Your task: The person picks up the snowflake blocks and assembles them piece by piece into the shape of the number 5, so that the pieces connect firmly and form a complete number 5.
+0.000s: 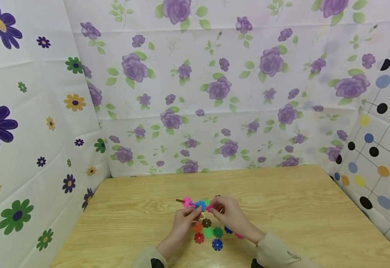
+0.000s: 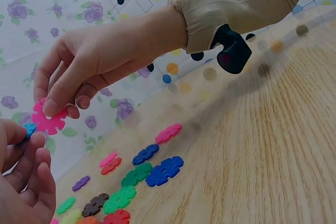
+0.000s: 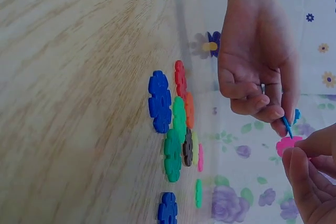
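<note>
My left hand (image 1: 184, 221) pinches a blue notched plastic disc (image 1: 200, 205) above the table. A second blue piece (image 3: 297, 115) shows beside the fingertips in the right wrist view. From the right, my right hand (image 1: 230, 212) pinches a bright pink notched disc (image 2: 49, 118) between thumb and finger. The pink disc's edge meets the blue disc; how deep the slots interlock is hidden by the fingers. Just left of them in the head view are another pink disc (image 1: 187, 202) and a dark brown piece (image 1: 178, 200); I cannot tell whether these join the held pieces.
Loose discs lie flat on the wooden table (image 1: 131, 216) below the hands: red (image 1: 199, 238), brown (image 1: 206, 223), light green (image 1: 208, 233), dark green (image 1: 218, 232), blue (image 1: 217, 244) and several others. Patterned cloths (image 1: 195, 93) rise behind the table and along its sides.
</note>
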Action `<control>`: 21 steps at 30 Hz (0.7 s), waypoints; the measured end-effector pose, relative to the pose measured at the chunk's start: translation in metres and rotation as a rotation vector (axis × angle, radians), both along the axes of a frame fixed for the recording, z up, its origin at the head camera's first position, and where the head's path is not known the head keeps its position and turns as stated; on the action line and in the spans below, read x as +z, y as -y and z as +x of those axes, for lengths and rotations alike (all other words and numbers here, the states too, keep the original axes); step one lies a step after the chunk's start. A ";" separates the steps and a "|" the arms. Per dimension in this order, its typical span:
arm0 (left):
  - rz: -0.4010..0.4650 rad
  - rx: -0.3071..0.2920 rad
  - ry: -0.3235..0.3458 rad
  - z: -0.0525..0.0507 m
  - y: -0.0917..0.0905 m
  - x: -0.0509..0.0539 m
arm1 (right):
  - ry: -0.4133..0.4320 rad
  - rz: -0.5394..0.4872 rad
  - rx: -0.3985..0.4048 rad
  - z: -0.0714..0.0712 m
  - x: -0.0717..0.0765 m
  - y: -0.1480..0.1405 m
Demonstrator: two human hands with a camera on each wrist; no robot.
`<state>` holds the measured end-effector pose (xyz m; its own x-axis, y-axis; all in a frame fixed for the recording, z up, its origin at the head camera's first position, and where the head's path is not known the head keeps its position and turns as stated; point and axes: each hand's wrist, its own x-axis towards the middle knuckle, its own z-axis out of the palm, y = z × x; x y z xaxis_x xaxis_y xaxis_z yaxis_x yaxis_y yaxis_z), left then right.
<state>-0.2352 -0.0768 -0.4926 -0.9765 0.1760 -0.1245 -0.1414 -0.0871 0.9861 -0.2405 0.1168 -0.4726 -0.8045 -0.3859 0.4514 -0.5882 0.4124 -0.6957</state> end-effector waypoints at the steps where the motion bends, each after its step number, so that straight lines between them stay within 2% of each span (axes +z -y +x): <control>1: -0.005 0.000 -0.006 0.000 -0.001 0.001 | -0.010 -0.002 0.000 0.000 0.000 0.000; 5: -0.039 -0.011 -0.041 0.002 -0.002 0.002 | -0.078 -0.006 0.005 0.001 -0.001 0.001; 9: -0.087 0.002 -0.092 0.005 -0.004 0.006 | -0.192 -0.011 0.005 0.003 -0.003 0.002; 15: -0.059 0.115 -0.222 0.015 -0.009 0.014 | -0.452 0.000 0.007 0.007 0.001 0.006; 18: -0.030 0.174 -0.305 0.024 -0.014 0.021 | -0.591 -0.024 0.019 0.007 0.005 0.006; 21: -0.034 0.208 -0.390 0.032 -0.019 0.029 | -0.720 -0.066 0.033 0.007 0.013 0.005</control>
